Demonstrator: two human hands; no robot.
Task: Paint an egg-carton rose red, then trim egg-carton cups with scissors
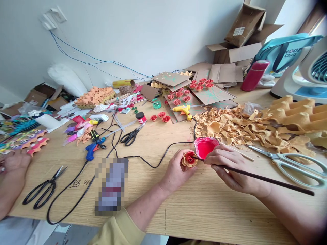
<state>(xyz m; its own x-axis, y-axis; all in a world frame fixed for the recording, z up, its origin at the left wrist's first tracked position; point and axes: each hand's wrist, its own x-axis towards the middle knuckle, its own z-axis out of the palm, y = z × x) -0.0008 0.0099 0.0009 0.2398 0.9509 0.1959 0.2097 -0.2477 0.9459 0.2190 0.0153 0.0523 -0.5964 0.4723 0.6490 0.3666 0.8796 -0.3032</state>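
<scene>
My left hand (176, 172) is closed round a small paper rose (189, 159), tan outside and painted red at its centre. My right hand (231, 166) pinches a long dark paintbrush (268, 179) whose tip touches the rose. Its handle runs out to the right over the table. Just behind the rose, a small cup of red paint (205, 146) sits on the table, touching my right fingers.
Tan egg-carton scraps (230, 127) and large pale-handled scissors (293, 163) lie to the right. Finished red roses (178, 93), a yellow glue gun (184, 110), a blue glue gun (92, 149), black scissors (42, 190), more black scissors (131, 135) and cables lie on the wooden table (143, 183). Another person's hand (15, 161) rests at the left edge.
</scene>
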